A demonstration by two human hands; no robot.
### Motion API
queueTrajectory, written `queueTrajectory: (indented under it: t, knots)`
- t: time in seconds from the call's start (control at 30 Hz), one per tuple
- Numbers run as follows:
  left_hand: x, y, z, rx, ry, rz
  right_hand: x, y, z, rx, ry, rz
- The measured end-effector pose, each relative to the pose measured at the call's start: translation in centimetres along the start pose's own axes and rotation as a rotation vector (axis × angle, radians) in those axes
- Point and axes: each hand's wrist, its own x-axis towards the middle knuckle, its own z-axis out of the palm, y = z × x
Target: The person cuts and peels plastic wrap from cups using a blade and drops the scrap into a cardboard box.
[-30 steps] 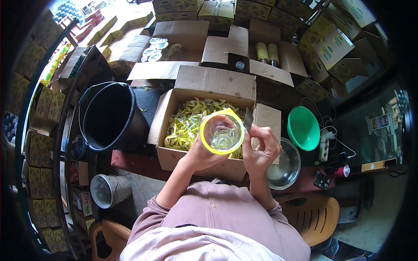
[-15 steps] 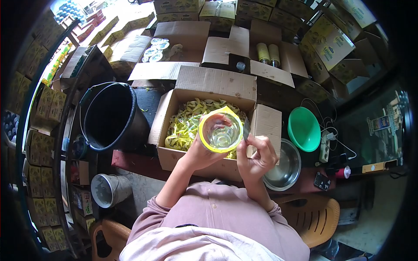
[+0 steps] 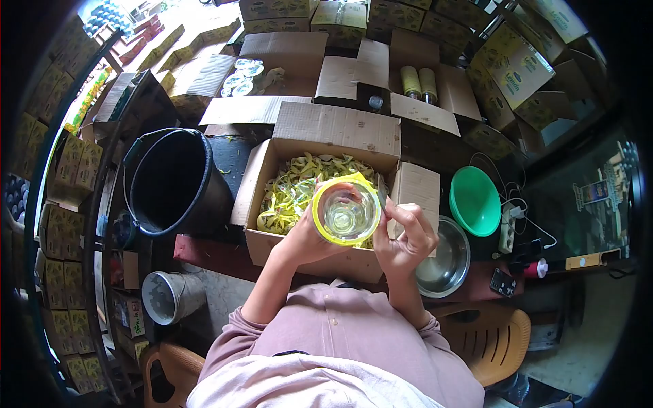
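Note:
A clear cup with a bright yellow rim is tilted so that I look into its mouth; it appears empty. My left hand is wrapped round its left side, some fingers showing through the clear wall. At the cup's right edge my right hand is closed, thumb and forefinger pinching a thin greyish flat piece, mostly hidden and possibly a blade. Right behind and below the cup stands an open cardboard box full of curly yellow-green strips.
A black bucket stands left, a pale bucket below it. On the right are a green bowl, a metal basin and a power strip. Behind, open cartons hold lidded cups and two yellowish cylinders.
The cup has dropped slightly and turned a little in my left hand. My right hand has shifted slightly right and down, and the grey piece shows less.

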Motion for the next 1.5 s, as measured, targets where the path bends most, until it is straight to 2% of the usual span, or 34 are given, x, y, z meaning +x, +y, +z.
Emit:
queueTrajectory:
  t: [0.17, 0.27, 0.47, 0.93, 1.33, 1.5]
  knots:
    - [0.1, 0.1, -0.4, -0.071, -0.047, 0.026, 0.2, 0.4, -0.2, 0.044, -0.042, 0.019]
    - [0.1, 0.6, -0.5, -0.218, -0.108, 0.013, -0.1, 0.9, -0.2, 0.029, -0.066, 0.015]
    - [0.3, 0.4, -0.1, -0.313, -0.078, 0.006, -0.4, 0.6, -0.2, 0.05, 0.04, 0.087]
    - [0.6, 0.7, -0.3, -0.277, -0.07, 0.035, -1.1, -0.4, -0.4, -0.061, 0.034, -0.004]
    - [1.0, 0.7, -1.2, -0.269, -0.12, 0.039, -0.3, 0.1, -0.4, 0.011, -0.04, -0.04]
    - [1.4, 0.8, -1.0, -0.289, -0.036, 0.019, -1.0, -0.3, -0.1, -0.005, 0.015, 0.044]
